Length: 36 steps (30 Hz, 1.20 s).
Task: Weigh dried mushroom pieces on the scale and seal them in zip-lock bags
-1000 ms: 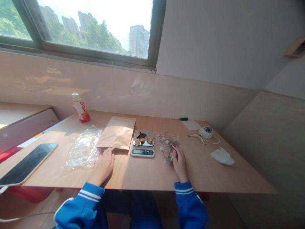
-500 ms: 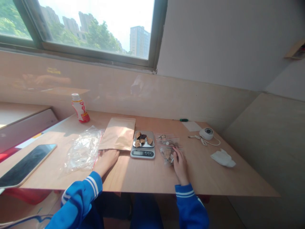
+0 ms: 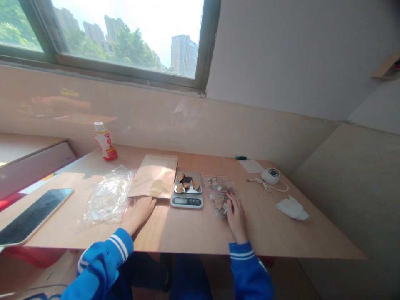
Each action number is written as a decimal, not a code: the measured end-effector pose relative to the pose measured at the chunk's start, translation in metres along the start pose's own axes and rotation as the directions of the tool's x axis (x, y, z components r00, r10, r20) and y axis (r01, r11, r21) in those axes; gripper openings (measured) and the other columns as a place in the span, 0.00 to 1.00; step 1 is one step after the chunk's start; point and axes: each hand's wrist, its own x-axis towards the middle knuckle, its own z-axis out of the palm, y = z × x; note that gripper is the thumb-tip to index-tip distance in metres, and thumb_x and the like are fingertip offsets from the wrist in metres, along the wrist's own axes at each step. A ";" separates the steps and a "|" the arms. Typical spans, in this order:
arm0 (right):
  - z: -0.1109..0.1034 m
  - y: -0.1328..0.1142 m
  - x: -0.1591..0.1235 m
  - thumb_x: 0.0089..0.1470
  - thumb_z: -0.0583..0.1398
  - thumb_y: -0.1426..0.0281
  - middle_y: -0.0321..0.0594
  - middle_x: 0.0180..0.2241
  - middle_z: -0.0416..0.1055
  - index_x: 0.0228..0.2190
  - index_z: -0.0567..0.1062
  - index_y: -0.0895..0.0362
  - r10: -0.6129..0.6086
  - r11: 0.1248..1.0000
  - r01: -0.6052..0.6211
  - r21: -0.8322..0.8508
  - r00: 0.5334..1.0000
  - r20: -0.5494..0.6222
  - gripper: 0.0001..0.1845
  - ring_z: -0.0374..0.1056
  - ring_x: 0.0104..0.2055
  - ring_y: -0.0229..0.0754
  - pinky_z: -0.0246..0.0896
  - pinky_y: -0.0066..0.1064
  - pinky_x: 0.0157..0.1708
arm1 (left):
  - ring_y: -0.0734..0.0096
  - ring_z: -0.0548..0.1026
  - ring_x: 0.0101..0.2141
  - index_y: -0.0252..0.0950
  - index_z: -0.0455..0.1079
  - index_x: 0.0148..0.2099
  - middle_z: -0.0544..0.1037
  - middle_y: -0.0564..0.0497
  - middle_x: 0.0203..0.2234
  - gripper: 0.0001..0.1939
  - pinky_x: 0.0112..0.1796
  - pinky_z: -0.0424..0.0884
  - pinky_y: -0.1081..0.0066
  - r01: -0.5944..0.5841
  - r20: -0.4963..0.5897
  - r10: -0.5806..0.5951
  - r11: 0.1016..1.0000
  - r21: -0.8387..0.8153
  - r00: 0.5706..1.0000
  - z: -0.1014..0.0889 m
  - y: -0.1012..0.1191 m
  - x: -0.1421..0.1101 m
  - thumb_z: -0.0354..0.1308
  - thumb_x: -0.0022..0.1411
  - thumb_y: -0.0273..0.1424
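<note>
My left hand (image 3: 141, 211) rests at the near edge of a brown kraft paper bag (image 3: 155, 176); its fingers run in under that edge and are largely hidden. Beside it is the digital scale (image 3: 186, 202), carrying several brown, rough-looking pieces (image 3: 186, 182) on its plate. On the right, my right hand (image 3: 236, 214) lies with fingers stretched over a clear zip bag (image 3: 218, 203) that holds brownish and pale bits. Another clear zip bag (image 3: 215, 180) with a few bits lies just behind, partly overlapping. The scale's display is too small to read.
Crumpled clear plastic bags (image 3: 108, 196) and a phone (image 3: 36, 216) lie on the left, with a red and white bottle (image 3: 105, 141) behind. To the right are a white round device with a cord (image 3: 270, 176), white tissue (image 3: 292, 208), white paper (image 3: 251, 166) and a green-handled tool (image 3: 241, 158).
Almost nothing differs. My left forearm and sleeve have shifted slightly left; both hands keep their places at the bags.
</note>
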 end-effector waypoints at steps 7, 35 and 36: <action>-0.001 -0.002 0.000 0.61 0.47 0.59 0.48 0.53 0.68 0.49 0.72 0.56 0.000 1.000 0.000 -0.005 1.000 -0.002 0.24 0.62 0.56 0.48 0.56 0.47 0.56 | 0.58 0.72 0.31 0.34 0.69 0.31 0.74 0.42 0.27 0.18 0.35 0.66 0.62 -0.084 0.044 0.080 0.990 0.117 0.996 -0.008 0.000 -0.017 0.37 0.62 0.29; -0.001 -0.001 -0.001 0.61 0.46 0.59 0.49 0.53 0.68 0.49 0.72 0.57 -0.009 1.000 0.009 -0.003 1.000 0.003 0.24 0.61 0.56 0.49 0.55 0.47 0.56 | 0.66 0.74 0.40 0.38 0.68 0.45 0.76 0.48 0.39 0.14 0.41 0.71 0.68 -0.147 -0.195 0.070 0.898 -0.415 0.978 -0.047 0.012 -0.057 0.46 0.64 0.37; -0.001 -0.001 -0.001 0.61 0.46 0.59 0.49 0.53 0.68 0.49 0.72 0.57 -0.006 1.000 0.006 -0.004 1.000 0.003 0.24 0.61 0.56 0.49 0.55 0.47 0.56 | 0.67 0.74 0.39 0.38 0.68 0.44 0.76 0.48 0.39 0.13 0.40 0.71 0.68 -0.144 -0.196 0.061 0.885 -0.443 0.979 -0.049 0.018 -0.053 0.46 0.64 0.37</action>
